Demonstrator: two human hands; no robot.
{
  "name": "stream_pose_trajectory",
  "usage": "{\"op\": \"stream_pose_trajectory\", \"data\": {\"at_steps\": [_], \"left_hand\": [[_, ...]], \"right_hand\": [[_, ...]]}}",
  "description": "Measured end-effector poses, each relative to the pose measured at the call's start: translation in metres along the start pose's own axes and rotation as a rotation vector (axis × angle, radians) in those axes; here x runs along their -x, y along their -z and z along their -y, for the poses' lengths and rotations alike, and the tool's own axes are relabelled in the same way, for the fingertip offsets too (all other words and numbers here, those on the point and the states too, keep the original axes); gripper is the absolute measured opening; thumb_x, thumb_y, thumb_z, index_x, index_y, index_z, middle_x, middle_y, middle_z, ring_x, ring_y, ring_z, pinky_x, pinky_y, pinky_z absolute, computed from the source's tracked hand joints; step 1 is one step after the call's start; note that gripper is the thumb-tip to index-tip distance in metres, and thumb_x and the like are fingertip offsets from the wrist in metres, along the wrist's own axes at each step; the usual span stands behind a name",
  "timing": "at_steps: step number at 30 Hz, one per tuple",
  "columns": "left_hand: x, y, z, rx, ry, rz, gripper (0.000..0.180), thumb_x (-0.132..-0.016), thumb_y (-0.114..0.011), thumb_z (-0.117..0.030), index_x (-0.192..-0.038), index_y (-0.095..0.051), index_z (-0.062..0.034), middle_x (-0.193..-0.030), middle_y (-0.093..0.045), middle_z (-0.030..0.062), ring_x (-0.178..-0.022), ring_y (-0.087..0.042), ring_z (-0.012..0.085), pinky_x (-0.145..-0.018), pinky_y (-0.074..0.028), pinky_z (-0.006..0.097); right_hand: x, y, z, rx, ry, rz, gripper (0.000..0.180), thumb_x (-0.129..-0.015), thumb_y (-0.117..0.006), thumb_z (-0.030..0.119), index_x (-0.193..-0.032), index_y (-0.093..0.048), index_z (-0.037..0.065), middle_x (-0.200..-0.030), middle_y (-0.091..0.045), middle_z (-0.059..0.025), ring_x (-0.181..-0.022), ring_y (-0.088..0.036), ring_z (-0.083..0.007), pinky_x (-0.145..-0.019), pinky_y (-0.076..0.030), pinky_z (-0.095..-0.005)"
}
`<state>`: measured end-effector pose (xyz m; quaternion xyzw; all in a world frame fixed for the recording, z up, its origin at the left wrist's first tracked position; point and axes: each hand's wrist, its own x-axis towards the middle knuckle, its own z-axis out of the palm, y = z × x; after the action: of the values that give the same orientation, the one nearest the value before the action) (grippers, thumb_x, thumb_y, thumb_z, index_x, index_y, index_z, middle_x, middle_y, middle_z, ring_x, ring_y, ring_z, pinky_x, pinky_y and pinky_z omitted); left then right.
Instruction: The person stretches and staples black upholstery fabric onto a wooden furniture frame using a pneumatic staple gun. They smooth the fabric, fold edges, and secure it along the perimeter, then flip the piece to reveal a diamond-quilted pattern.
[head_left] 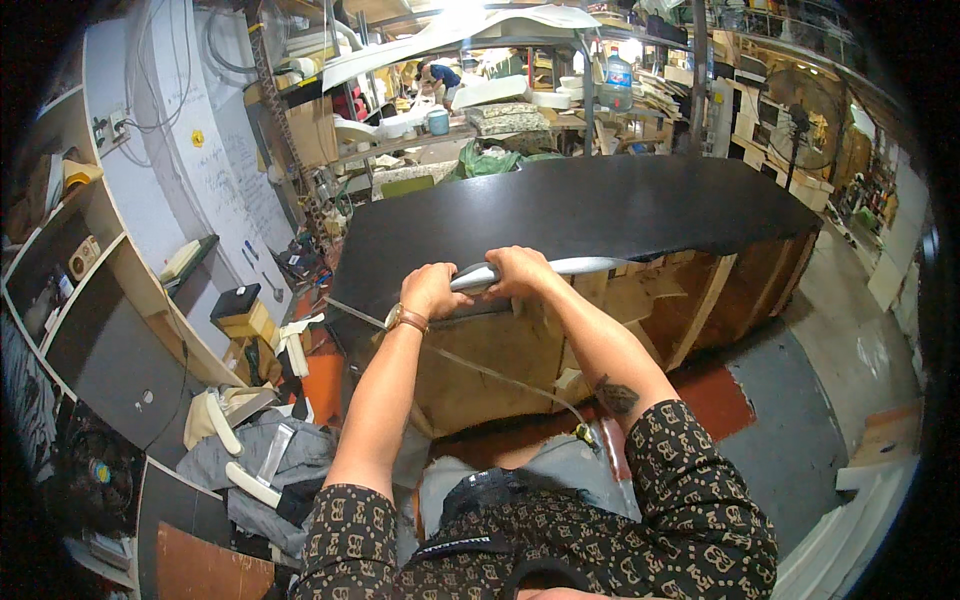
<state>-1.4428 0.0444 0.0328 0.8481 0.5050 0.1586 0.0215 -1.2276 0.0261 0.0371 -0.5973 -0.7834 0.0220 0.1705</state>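
Observation:
A smooth black covering sheet [600, 205] lies over the top of a large wooden frame [480, 385] in front of me. Its near edge is turned up and shows a pale grey underside. My left hand [430, 292], below a wrist strap, is closed on this edge with curled fingers. Close beside it on the right, my right hand [518, 272] grips the same edge, thumb and fingers pressed together. Between the two hands a short folded piece of the edge shows. A thin pale hose [490, 372] slants across the frame's near side, below my forearms.
Shelving [135, 270] stands along the left wall. Grey cloth and cream padded pieces [262, 490] are heaped at lower left. Behind the frame are a patterned cushion [508, 118], a blue water jug [617, 85] and a distant person [440, 78]. A standing fan [797, 120] is far right.

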Motion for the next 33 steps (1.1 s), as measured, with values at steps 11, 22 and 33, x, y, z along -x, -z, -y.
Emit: {"op": "stream_pose_trajectory", "data": {"at_steps": [11,22,33], "left_hand": [[0.041,-0.053,0.002,-0.218,-0.174,-0.464,0.015,-0.081,-0.073,-0.01,-0.091,-0.062,-0.0106,-0.082,-0.071,0.0109,-0.083,-0.073,0.0349,-0.072,-0.059,0.049],[0.015,0.006,-0.022,0.01,-0.191,-0.19,0.063,-0.075,-0.087,-0.059,-0.105,-0.072,-0.0058,-0.107,-0.071,0.0141,-0.107,-0.067,0.0341,-0.087,-0.055,0.048],[-0.002,-0.065,-0.008,-0.451,-0.256,-0.289,0.058,-0.094,-0.062,-0.008,-0.15,-0.052,-0.0003,-0.155,-0.055,0.0215,-0.143,-0.054,0.0385,-0.115,-0.046,0.058]], "right_hand": [[0.046,-0.051,0.007,-0.044,0.023,-0.454,0.019,-0.079,-0.078,0.014,-0.093,-0.065,0.013,-0.091,-0.072,-0.0125,-0.093,-0.07,-0.0389,-0.076,-0.053,-0.0526],[0.046,-0.136,-0.001,-0.205,0.193,-1.184,0.02,-0.071,-0.076,0.011,-0.09,-0.074,0.016,-0.093,-0.07,0.0001,-0.091,-0.064,-0.0261,-0.084,-0.05,-0.0426],[0.137,-0.241,-0.109,-0.453,-0.461,-0.712,0.015,-0.077,-0.07,0.016,-0.085,-0.071,0.004,-0.086,-0.07,-0.0208,-0.084,-0.068,-0.0416,-0.076,-0.055,-0.0512]]}}
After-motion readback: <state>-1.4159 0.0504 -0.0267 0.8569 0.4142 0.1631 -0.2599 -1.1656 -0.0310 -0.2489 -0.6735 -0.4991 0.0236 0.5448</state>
